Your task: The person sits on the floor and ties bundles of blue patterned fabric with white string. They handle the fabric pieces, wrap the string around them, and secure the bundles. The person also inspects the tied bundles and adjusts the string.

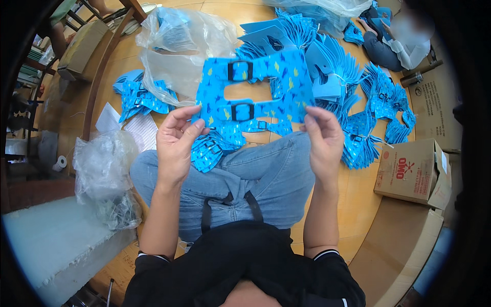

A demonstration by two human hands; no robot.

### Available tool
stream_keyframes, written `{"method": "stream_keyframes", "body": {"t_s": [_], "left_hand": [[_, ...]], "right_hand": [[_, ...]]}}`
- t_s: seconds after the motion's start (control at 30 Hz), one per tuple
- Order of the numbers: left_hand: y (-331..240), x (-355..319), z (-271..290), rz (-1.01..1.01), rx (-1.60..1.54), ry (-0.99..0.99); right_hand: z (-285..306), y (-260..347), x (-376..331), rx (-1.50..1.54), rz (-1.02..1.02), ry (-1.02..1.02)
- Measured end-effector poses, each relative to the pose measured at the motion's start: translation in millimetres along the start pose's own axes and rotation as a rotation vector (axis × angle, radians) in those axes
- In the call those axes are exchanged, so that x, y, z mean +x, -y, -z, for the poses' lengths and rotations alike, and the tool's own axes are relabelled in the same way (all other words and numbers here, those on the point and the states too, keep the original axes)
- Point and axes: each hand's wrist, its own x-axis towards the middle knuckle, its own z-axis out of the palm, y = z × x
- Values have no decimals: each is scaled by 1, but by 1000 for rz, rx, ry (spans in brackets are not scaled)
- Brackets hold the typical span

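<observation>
Stretched between my two hands is a flat blue piece with a small coloured print point(296, 84), a cut-out in its middle and two black buckle shapes across it. My left hand point(177, 140) pinches its lower left corner between thumb and fingers. At the lower right corner, my right hand point(326, 140) grips it the same way. Just beyond my crossed legs lies a fanned pile of similar blue pieces point(209, 153), partly hidden by the held one. I cannot tell whether the held piece is card or cloth.
Blue bundles point(332, 71) spread over the floor ahead and right; another blue pile point(146, 100) lies left. Clear plastic bags point(189, 46) stand behind it. Cardboard boxes point(406, 171) line my right side. A pale block point(66, 240) is at my left. Another person point(404, 51) sits far right.
</observation>
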Motion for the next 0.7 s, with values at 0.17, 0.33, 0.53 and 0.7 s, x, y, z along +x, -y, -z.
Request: {"method": "stream_keyframes", "body": {"t_s": [0.17, 0.33, 0.53, 0.7], "left_hand": [[-11, 13, -13, -47, -30, 61], [-11, 20, -18, -30, -7, 68], [-7, 24, -14, -7, -4, 63], [-8, 25, -12, 39, -25, 89]], "right_hand": [[9, 10, 19, -10, 83, -1], [15, 10, 25, -31, 65, -16], [17, 2, 26, -23, 57, -7], [13, -2, 26, -24, 30, -31]]}}
